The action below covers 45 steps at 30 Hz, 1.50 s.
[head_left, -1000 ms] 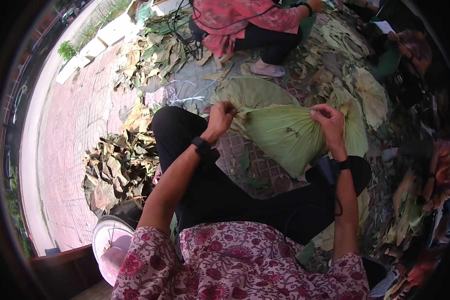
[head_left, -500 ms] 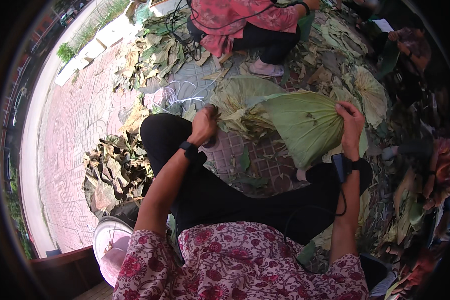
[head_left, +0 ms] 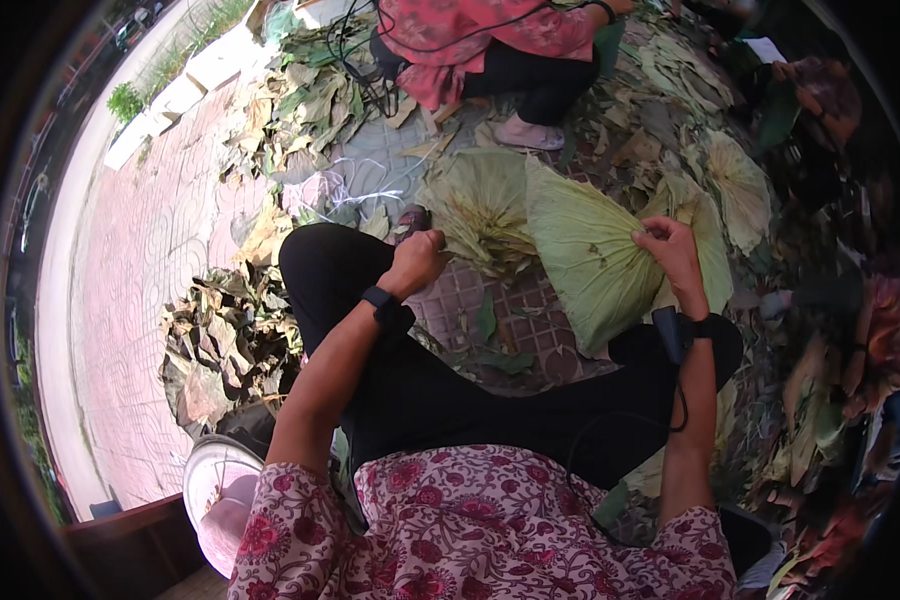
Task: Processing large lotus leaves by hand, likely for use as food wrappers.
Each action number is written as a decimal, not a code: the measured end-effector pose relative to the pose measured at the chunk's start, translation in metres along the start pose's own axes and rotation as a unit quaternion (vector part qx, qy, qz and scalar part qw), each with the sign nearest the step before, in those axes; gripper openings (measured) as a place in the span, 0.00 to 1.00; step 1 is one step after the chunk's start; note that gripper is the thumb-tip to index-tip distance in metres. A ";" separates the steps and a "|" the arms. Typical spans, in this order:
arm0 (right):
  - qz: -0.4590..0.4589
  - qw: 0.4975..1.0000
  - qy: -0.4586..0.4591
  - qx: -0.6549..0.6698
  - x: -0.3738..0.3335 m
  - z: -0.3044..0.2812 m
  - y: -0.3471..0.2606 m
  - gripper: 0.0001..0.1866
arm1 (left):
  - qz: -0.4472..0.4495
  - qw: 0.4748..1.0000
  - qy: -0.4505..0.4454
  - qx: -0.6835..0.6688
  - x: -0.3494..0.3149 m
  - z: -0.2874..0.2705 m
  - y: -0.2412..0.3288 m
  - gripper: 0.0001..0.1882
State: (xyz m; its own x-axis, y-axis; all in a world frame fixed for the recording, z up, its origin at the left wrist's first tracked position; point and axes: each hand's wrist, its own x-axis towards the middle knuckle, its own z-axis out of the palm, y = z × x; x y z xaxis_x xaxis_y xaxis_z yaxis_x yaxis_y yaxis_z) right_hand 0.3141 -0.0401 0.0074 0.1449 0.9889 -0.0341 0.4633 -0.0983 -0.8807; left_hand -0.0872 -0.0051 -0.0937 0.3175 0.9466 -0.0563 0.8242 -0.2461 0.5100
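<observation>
My right hand [head_left: 674,262] pinches a large pale green dried leaf [head_left: 585,265], fan-shaped with ribs running to the pinched point. It hangs spread out over the ground in front of my right knee. Left of it lies a stack of similar leaves [head_left: 478,215], yellowish and crumpled toward me, partly hidden by the held leaf. Close to that stack's left edge is my left hand [head_left: 417,264], above my left knee. Its fingers are curled closed, and whatever they hold, if anything, cannot be made out.
A brown heap of crumpled dry leaves [head_left: 232,350] is beside my left knee. White string [head_left: 345,190] lies on the paving beyond. A person in a red top [head_left: 460,45] crouches ahead among leaves; other people are at the right. A pale round hat [head_left: 220,500] is at lower left.
My right hand has moved left and slightly down, and the held leaf now faces me more broadly. My left hand has shifted a little to the right, nearer the stack.
</observation>
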 end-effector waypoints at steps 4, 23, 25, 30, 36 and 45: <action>0.005 0.975 -0.124 -0.184 0.002 0.010 0.006 0.15 | 0.050 0.998 -0.029 0.034 -0.003 0.004 0.011 0.12; 0.254 0.809 0.074 0.525 0.101 0.095 0.070 0.12 | 0.293 0.920 -0.261 0.008 -0.001 0.005 0.091 0.10; 0.330 0.771 0.100 0.535 0.093 0.134 0.104 0.13 | 0.339 0.891 -0.236 0.185 -0.011 0.022 0.095 0.09; 0.409 0.733 0.119 0.531 0.051 0.220 0.174 0.13 | 0.309 0.864 -0.275 0.287 -0.007 0.035 0.111 0.07; 0.482 0.726 -0.105 0.480 0.050 0.235 0.147 0.12 | 0.317 0.856 -0.200 0.357 -0.009 0.030 0.120 0.12; 0.236 0.783 -0.084 0.570 0.110 0.190 0.087 0.06 | 0.365 0.842 -0.251 0.309 -0.031 0.065 0.148 0.17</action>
State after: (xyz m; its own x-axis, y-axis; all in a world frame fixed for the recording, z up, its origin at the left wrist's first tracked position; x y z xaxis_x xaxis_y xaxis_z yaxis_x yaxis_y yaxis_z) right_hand 0.2039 0.0810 -0.1623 -0.0961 0.8830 -0.4594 -0.7013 -0.3876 -0.5982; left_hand 0.0561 -0.0845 -0.0724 0.8747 0.3274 -0.3573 0.3613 -0.9320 0.0304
